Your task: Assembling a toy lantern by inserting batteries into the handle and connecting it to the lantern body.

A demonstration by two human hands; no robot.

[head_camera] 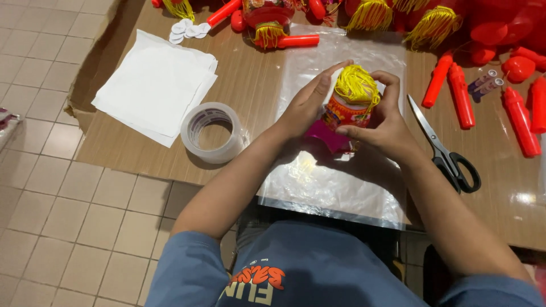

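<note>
Both my hands hold a small red and orange lantern ornament (344, 112) with a bundle of yellow tassel threads (355, 85) on top. My left hand (307, 102) cups its left side, fingers stretched up over the tassel. My right hand (387, 122) wraps the right side, thumb across the front and fingers curled over the top. A pink part (324, 136) shows under the ornament. It is held just above a clear plastic sheet (335, 182) lying on the brown board (142, 148).
A roll of clear tape (211, 132) and a stack of white paper squares (153, 85) lie to the left. Black-handled scissors (446, 150) lie right of my hands. Several red plastic handles (460, 94) and more tasselled lanterns (432, 23) crowd the far and right side. Tiled floor (68, 227) lies left.
</note>
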